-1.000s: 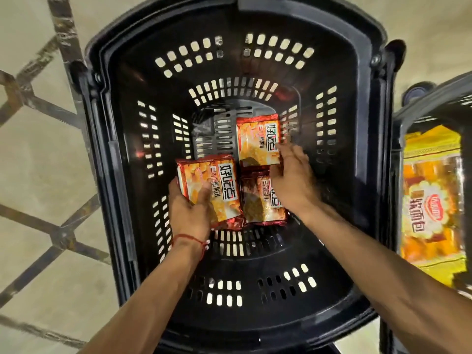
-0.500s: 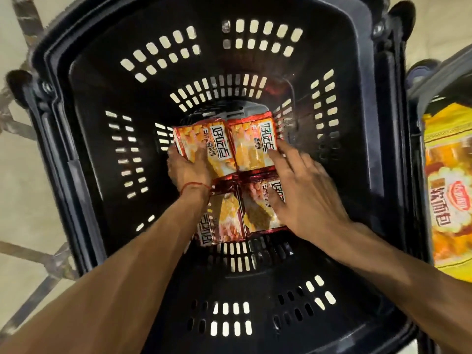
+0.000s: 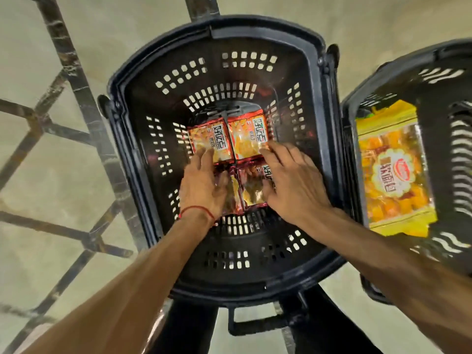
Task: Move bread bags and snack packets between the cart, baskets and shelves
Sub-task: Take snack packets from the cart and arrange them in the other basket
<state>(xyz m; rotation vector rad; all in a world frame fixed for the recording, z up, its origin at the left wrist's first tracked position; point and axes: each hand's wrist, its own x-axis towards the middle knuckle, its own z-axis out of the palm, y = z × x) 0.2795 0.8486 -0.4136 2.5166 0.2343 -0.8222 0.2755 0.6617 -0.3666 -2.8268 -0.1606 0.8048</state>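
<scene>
Because slick foil wrappers slide over one another, I have my left hand [image 3: 203, 185] and right hand [image 3: 293, 182] laid flat on the four orange-and-red foil snack packets [image 3: 249, 135] at the bottom of the deep black perforated plastic basket [image 3: 255, 34]. To my mind I am squaring them into a two-by-two block.

My left fingers [image 3: 207, 155] are straight and spread apart, with their tips on the near edge of the far left packet [image 3: 208, 139]. The palm covers most of the near left one. My right fingers [image 3: 274, 152] are likewise splayed, tips touching the far right packet and thumb on the near right packet [image 3: 252, 185]. Neither hand is clamped round anything.

The packets lie face up with edges touching, centred on the basket floor and away from the slotted walls. They are flat and pillow-shaped, with crimped ends and a glossy skin that throws glare. I judge them light and easy to nudge, but apt to skate. The basket is rigid moulded plastic, its walls pierced with rows of small rectangular holes.

Just to the right stands a second black basket [image 3: 349, 154] holding a large yellow, clear-windowed bread bag [image 3: 393, 169], which looks soft and bulky and lies flat. A thin red thread [image 3: 196, 210] circles my left wrist. Beneath is a pale beige floor [image 3: 51, 175] crossed by dark veined strips.
</scene>
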